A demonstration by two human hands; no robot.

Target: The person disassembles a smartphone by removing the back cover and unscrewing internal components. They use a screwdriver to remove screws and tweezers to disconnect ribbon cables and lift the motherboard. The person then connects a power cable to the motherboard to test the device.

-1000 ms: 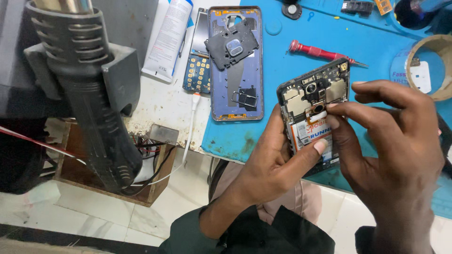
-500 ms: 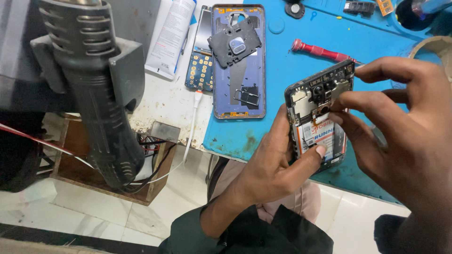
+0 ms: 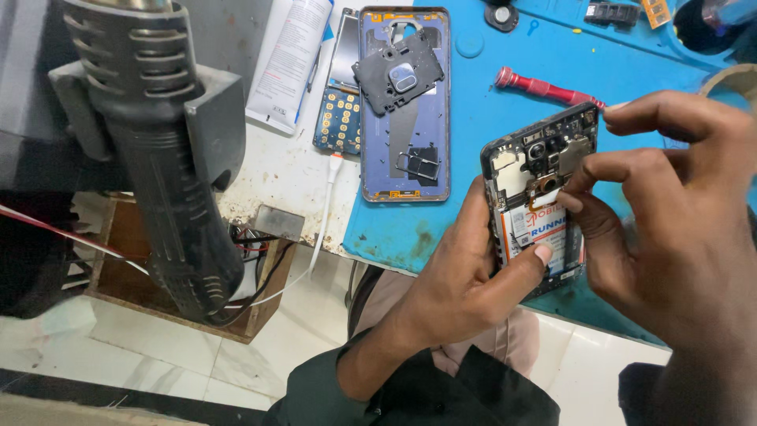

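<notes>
Under right hand point(image 3: 678, 237) — opened phone point(image 3: 540, 197) lower edge hidden; left hand point(image 3: 473, 276) grips it.

Opened-up phone point(image 3: 538, 197) at right of centre in the frame, back cover off, tilted nearly upright. Dark frame, camera modules and metal shields up top, battery with a white and orange label lower down.

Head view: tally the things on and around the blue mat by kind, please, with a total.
Opened phone, held in left hand, right hand at it: 1
Blue back covers: 1
Black inner plates on that cover: 2
Red screwdrivers: 1
Hot-air guns: 1
White tubes: 1
Total: 7
</notes>
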